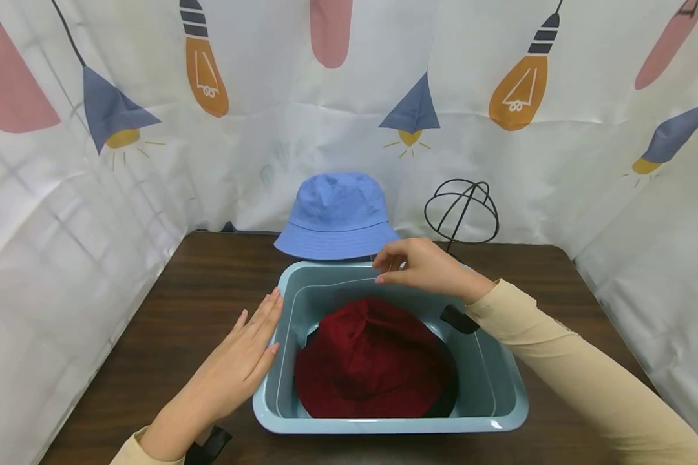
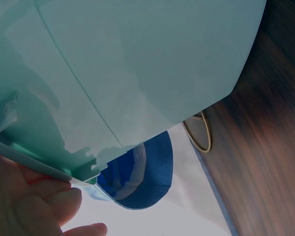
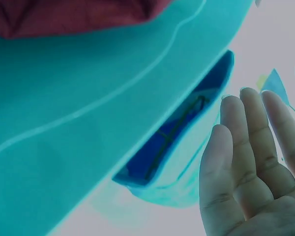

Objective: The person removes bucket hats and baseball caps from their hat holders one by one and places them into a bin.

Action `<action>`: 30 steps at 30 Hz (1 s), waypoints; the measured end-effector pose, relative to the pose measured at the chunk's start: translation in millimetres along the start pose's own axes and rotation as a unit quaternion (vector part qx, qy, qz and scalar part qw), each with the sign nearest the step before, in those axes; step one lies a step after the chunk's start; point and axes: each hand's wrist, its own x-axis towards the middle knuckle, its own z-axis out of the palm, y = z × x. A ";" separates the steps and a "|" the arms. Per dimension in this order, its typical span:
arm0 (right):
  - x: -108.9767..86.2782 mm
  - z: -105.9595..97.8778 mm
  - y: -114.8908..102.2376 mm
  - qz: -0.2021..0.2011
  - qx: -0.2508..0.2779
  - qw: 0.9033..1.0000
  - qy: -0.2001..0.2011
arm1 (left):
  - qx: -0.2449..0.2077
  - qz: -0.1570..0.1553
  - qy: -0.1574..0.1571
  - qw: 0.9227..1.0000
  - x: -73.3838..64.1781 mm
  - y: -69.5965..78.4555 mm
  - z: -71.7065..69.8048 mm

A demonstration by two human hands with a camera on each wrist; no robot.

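A light blue plastic basin [image 1: 384, 425] stands on the table, with a dark red bucket hat [image 1: 372, 361] lying inside it. My left hand [image 1: 241, 361] rests its nearly straight fingertips at the basin's left rim. My right hand [image 1: 424, 266] is over the back right rim, fingers slightly bent, holding nothing visible. In the right wrist view, that right hand [image 3: 255, 182] has its fingers extended beside the basin. Just behind the basin a blue bucket hat [image 1: 337, 210] sits raised; wire shows inside it from below in the right wrist view.
A black wire hat stand [image 1: 462, 214] is bare at the back right, its foot hidden by my right hand. Dark wooden table [image 1: 221, 278] extends on both sides of the basin. A white curtain [image 1: 326, 135] printed with lamps hangs behind and at the sides.
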 end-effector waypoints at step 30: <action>64.2 -36.3 5.6 0.077 -0.037 0.992 0.089 | -0.006 0.012 0.027 1.000 -2.5 -2.1 3.3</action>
